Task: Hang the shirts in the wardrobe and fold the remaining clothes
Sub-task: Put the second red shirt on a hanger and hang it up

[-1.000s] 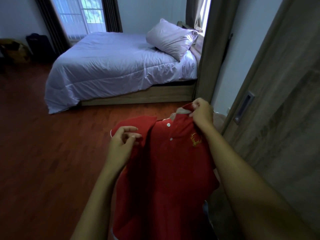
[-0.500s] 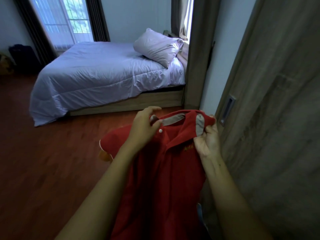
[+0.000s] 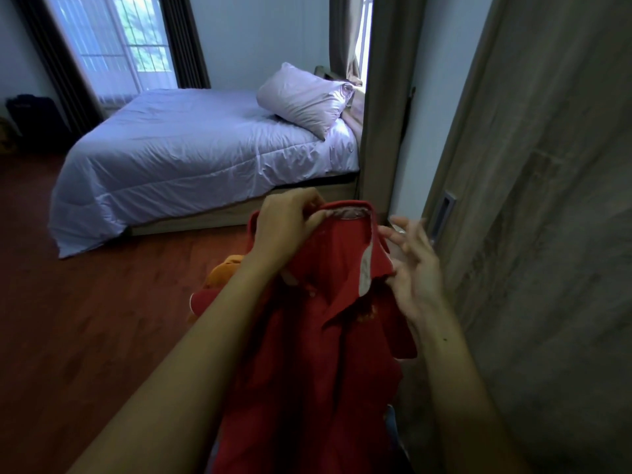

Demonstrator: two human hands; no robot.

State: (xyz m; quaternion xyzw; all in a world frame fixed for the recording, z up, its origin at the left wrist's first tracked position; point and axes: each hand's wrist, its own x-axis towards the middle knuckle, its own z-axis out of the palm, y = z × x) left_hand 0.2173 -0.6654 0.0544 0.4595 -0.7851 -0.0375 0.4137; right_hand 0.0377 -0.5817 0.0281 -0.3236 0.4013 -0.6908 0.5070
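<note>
Red polo shirt (image 3: 318, 354) hangs before the wardrobe door (image 3: 547, 234), now gripped at the collar by the left hand (image 3: 287, 227) alone; the right hand (image 3: 415, 268) has let go, fingers (image 3: 403, 230) spread apart beside it, probably freeing itself for a hanger.

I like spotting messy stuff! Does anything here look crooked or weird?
Only small things. The red shirt's collar is flipped up on one side, showing its pale lining, while the left hand grips it. The pillow leans tilted on the bed. Nothing looks spilled or broken.
</note>
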